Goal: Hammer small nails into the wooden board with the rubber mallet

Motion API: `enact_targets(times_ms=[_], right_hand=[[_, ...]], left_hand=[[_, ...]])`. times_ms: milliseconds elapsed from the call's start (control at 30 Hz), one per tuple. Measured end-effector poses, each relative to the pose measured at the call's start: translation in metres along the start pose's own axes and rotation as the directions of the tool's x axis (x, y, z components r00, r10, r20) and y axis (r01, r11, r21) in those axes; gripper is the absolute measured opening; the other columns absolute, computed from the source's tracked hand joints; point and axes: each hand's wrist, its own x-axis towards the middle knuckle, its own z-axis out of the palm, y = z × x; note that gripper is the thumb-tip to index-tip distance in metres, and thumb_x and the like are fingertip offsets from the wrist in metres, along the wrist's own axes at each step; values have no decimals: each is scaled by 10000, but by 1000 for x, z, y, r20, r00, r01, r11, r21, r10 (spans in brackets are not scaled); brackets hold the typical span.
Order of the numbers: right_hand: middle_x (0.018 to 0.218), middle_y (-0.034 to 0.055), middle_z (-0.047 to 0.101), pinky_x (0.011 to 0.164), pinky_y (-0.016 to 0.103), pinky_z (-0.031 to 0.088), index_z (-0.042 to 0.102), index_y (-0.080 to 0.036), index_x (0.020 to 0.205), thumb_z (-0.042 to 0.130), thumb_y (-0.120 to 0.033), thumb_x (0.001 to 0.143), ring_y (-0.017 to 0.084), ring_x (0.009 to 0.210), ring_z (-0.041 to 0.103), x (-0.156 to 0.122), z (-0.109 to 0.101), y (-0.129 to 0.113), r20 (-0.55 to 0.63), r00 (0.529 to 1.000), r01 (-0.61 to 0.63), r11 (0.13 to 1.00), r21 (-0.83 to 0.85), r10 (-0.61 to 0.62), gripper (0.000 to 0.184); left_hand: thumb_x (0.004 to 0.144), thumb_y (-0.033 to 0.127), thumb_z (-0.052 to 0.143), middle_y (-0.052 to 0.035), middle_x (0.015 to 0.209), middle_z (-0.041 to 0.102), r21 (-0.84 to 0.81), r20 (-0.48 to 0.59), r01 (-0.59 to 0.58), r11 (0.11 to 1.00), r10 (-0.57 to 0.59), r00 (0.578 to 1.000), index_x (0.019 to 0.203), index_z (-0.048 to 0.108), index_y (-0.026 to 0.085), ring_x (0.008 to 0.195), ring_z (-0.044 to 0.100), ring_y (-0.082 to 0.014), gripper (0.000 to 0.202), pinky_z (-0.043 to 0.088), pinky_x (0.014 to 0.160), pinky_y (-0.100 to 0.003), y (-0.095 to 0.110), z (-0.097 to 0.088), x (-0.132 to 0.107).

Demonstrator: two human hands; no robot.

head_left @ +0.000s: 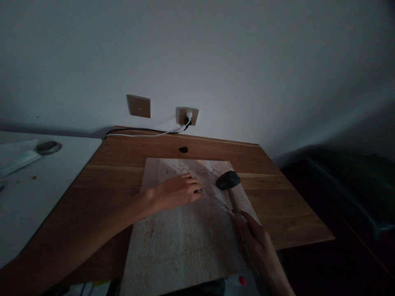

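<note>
A pale wooden board [185, 238] lies on a brown wooden table [117, 164]. My left hand [177, 191] rests on the board with fingers pinched round a small nail [202, 190], held near the board's upper middle. My right hand [257, 246] grips the wooden handle of a hammer [228, 181]; its dark head hovers just right of the nail. A row of small nails [191, 168] stands in the board near its far edge.
A white table [46, 181] adjoins on the left, with a grey round object [47, 147]. On the wall are a switch plate [138, 106] and a socket [187, 116] with white plug and cables. A dark area lies to the right.
</note>
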Motion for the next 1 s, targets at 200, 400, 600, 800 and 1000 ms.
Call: enact_targets(times_ms=[200,400,600,800,1000], right_hand=[[522,-32,578,489,272,451,679,-147,1304,485,-764,908,202,527,612,1,0,2,66,997,-49,998,37,47,758],[520,-47,559,475,267,428,618,-130,1360,452,-732,949,179,487,579,-1,0,5,103,994,-41,999,26,38,748],[515,-35,572,460,271,420,661,-129,1308,493,-749,908,182,468,572,1,0,6,52,997,-51,998,39,49,757],[563,-10,624,520,279,463,714,-135,1255,526,-724,904,198,535,618,1,-2,4,20,999,-28,999,20,28,711],[585,-24,607,496,266,432,667,-123,1312,496,-730,919,179,526,588,0,0,3,54,997,-53,998,33,51,743]], left_hand=[[934,72,642,-16,771,683,-95,-8,58,994,-59,998,780,681,196,793,640,-192,201,466,852,-351,-4,-3,-7],[931,38,614,-23,856,697,-47,63,80,996,-77,995,796,679,195,838,649,-195,217,472,850,-349,-8,-6,-13],[960,86,620,-25,857,704,-2,104,63,998,-62,993,799,675,188,855,657,-196,199,486,840,-335,-7,-7,-11],[933,69,623,-22,787,690,-79,45,120,990,-116,992,768,680,183,770,652,-193,208,480,858,-353,-8,-8,-13],[913,32,621,-24,828,689,-49,61,101,994,-98,993,794,671,184,814,656,-195,200,475,854,-344,-9,-8,-16]])
